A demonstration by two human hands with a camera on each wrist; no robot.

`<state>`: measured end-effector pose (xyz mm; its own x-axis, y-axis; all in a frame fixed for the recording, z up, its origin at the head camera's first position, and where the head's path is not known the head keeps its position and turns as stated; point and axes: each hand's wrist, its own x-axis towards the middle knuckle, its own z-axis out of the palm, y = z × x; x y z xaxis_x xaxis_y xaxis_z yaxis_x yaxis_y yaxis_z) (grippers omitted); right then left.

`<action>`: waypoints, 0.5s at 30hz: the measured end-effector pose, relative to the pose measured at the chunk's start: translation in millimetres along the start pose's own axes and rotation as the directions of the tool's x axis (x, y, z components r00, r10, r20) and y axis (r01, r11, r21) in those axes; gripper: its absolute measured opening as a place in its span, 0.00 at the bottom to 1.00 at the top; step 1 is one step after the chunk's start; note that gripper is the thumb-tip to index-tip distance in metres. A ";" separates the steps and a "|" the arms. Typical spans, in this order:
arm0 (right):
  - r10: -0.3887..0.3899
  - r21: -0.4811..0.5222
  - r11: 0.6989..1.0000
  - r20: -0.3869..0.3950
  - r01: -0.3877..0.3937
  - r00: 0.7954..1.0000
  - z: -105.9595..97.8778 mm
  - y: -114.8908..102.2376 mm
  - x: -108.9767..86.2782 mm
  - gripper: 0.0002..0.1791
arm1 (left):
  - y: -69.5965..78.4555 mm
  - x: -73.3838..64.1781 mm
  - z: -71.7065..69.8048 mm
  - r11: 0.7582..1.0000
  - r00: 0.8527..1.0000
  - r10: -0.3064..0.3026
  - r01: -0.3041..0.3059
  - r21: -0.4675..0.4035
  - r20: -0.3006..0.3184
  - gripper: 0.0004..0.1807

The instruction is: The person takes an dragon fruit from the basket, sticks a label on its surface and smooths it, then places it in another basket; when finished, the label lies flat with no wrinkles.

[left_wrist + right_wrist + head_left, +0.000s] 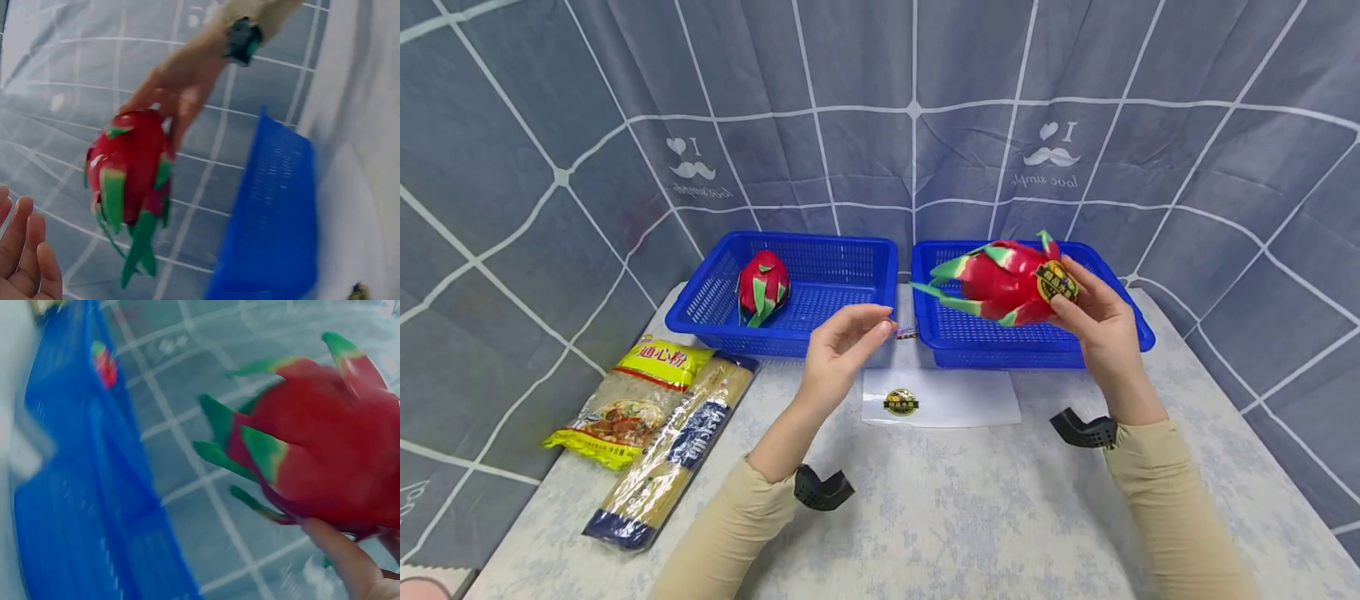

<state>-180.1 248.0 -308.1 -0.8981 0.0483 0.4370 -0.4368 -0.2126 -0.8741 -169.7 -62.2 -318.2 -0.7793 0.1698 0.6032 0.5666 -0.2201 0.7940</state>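
My right hand point(1101, 321) grips a red dragon fruit point(1000, 279) with green-tipped scales by its right end, above the right blue basket point(1011, 358). A round black-and-gold sticker point(1057, 282) shows on the fruit beside my thumb. The same dragon fruit point(337, 444) fills much of the right wrist view. My left hand point(844, 346) hangs in the air near the inner corner of the left blue basket point(782, 343), fingers loosely bent and holding nothing. In the left wrist view, the left fingers point(28, 250) stand apart from the fruit. Another dragon fruit point(763, 287) sits in the left basket.
A white sheet point(970, 400) bearing one similar sticker point(901, 402) lies in front of the baskets. On the left are a yellow pasta bag point(636, 396) and a long spaghetti pack point(681, 454). A small colourful object point(907, 332) lies between the baskets. Grey gridded cloth point(865, 75) hangs behind.
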 end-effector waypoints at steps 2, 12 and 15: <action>0.003 -0.031 1.000 -0.055 -0.004 0.998 -6.0 6.6 13.4 0.25 | -13.4 3.8 6.4 0.996 0.996 -0.083 0.082 0.034 0.040 0.12; 0.169 -0.367 0.910 -0.097 -0.193 0.981 -32.8 59.8 55.0 0.31 | -81.9 3.9 38.1 0.884 0.914 -0.404 0.394 0.250 -0.012 0.13; 0.242 -0.449 0.861 -0.054 -0.240 0.969 -37.9 70.7 58.7 0.33 | -92.7 3.9 44.8 0.862 0.896 -0.437 0.443 0.246 -0.082 0.13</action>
<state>-265.7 272.8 -352.2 -0.9785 0.0482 0.2005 -0.1831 0.2440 -0.9523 -213.2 1.9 -386.0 -0.9675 0.1699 0.1874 0.2093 0.1216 0.9703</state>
